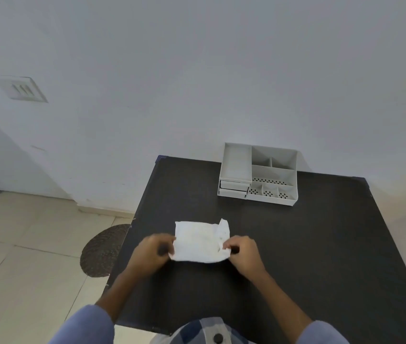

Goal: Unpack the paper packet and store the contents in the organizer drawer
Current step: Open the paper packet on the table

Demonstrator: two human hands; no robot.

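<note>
A white folded paper packet (199, 240) lies on the black table (296, 256) in front of me. My left hand (152, 252) pinches its near left corner. My right hand (243, 252) pinches the crumpled near right corner, where a flap of paper stands up. What the packet holds is hidden. A grey plastic organizer (259, 173) stands at the table's far edge, with open compartments on its right and small drawers (234, 188) stacked on its left under a shallow tray. The drawers look pushed in.
A white wall rises right behind the organizer. Left of the table is a tiled floor with a round dark woven mat (104, 250). A wall vent (24, 89) sits at the upper left.
</note>
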